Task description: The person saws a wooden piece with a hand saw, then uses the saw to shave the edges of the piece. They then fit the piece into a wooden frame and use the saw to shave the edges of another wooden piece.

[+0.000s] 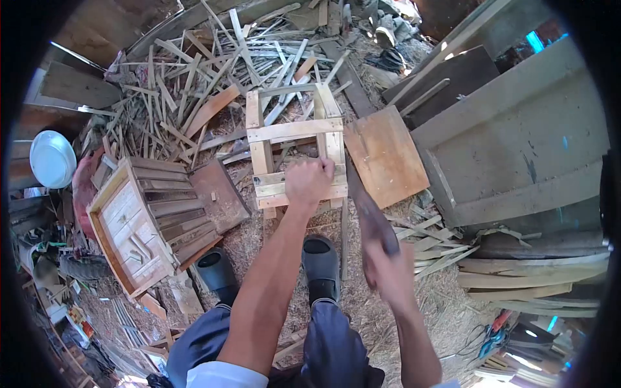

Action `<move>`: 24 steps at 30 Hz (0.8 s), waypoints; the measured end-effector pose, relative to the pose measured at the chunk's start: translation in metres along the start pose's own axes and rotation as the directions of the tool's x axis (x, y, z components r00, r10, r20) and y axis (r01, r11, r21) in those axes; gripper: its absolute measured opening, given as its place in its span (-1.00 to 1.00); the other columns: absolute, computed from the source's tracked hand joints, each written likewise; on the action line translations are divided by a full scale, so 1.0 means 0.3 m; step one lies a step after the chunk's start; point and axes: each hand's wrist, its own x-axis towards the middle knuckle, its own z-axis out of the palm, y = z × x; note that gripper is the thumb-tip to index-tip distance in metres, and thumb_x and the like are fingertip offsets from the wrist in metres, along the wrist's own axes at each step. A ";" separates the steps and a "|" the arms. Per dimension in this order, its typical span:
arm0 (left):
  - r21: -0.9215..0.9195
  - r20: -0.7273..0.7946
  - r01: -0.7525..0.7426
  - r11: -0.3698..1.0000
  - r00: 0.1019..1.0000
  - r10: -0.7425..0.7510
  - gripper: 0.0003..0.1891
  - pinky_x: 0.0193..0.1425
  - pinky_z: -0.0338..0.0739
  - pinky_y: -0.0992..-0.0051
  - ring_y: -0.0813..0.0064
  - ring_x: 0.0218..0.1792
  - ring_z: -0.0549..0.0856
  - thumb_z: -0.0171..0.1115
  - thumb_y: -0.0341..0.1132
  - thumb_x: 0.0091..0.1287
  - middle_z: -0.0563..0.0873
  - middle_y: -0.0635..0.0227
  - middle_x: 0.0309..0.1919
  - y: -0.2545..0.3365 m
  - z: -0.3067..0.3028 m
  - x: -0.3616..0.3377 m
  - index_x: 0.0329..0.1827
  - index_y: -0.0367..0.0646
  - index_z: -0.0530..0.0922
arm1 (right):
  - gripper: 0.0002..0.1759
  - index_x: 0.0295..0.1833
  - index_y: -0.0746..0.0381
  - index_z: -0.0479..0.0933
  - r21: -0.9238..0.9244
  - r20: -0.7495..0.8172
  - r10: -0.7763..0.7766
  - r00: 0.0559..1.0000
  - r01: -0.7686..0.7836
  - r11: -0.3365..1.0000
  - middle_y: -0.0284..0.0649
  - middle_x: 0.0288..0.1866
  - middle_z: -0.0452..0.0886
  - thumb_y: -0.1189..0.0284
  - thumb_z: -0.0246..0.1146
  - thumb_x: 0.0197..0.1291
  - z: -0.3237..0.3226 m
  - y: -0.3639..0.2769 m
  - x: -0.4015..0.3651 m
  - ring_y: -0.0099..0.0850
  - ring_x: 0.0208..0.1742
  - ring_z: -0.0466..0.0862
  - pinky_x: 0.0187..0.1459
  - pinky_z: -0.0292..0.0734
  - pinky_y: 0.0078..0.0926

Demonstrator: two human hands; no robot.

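Observation:
A pale wooden frame (pixel 294 132) with four-sided legs and crossbars, like an unfinished stool, stands before me. My left hand (pixel 310 181) is closed over its nearest crossbar, knuckles up. At the frame's right side, my right hand (pixel 388 271) is wrapped round the handle of a handsaw (pixel 367 210). The saw's dark blade points away from me beside the frame's near right corner; blur hides whether its teeth touch the wood. Beyond the blade lies a flat brown board (pixel 388 155).
Loose wooden strips (pixel 187 97) are heaped behind the frame. A slatted wooden box (pixel 132 226) lies on the left, near a white basin (pixel 53 159). Large grey panels (pixel 517 136) lean at right above stacked curved slats (pixel 530 278). Shavings cover the floor around my feet.

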 end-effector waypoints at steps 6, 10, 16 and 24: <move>0.007 -0.022 0.046 0.999 0.999 -0.046 -0.56 -0.38 0.62 0.23 0.08 -0.68 0.66 0.06 -0.18 0.29 0.65 0.03 -0.69 -0.012 0.002 0.011 -0.71 -0.20 0.64 | -0.70 -0.52 0.26 0.40 0.181 0.072 0.109 0.991 -0.121 0.976 -0.42 -0.74 0.33 0.42 0.22 0.26 -0.010 -0.040 -0.086 -0.63 -0.75 0.31 -0.68 0.13 -0.60; 0.013 -0.035 -0.006 1.000 0.999 0.007 -0.56 -0.35 0.62 0.25 0.14 -0.67 0.67 0.03 -0.18 0.31 0.67 0.08 -0.68 0.002 -0.013 -0.006 -0.70 -0.16 0.66 | -0.76 -0.46 0.29 0.43 0.015 0.008 -0.038 0.999 0.038 0.999 -0.41 -0.74 0.34 0.43 0.22 0.23 0.038 0.090 0.010 -0.63 -0.77 0.29 -0.72 0.11 -0.59; 0.024 -0.021 0.013 1.000 1.000 -0.012 -0.53 -0.34 0.63 0.27 0.17 -0.66 0.69 0.00 -0.18 0.33 0.68 0.09 -0.68 0.002 -0.009 0.015 -0.73 -0.14 0.65 | -0.81 -0.34 0.34 0.52 0.177 0.002 0.019 1.000 -0.019 0.984 -0.39 -0.69 0.42 0.41 0.24 0.20 0.021 -0.035 0.007 -0.65 -0.69 0.35 -0.66 0.19 -0.57; -0.011 0.015 0.050 0.999 0.999 -0.049 -0.56 -0.39 0.62 0.19 0.07 -0.65 0.67 0.03 -0.19 0.30 0.67 0.02 -0.66 -0.010 0.006 0.005 -0.69 -0.23 0.64 | -0.71 -0.54 0.26 0.45 -0.033 -0.046 -0.113 0.992 0.112 0.993 -0.43 -0.76 0.36 0.40 0.22 0.23 0.110 0.064 0.211 -0.62 -0.77 0.32 -0.72 0.15 -0.55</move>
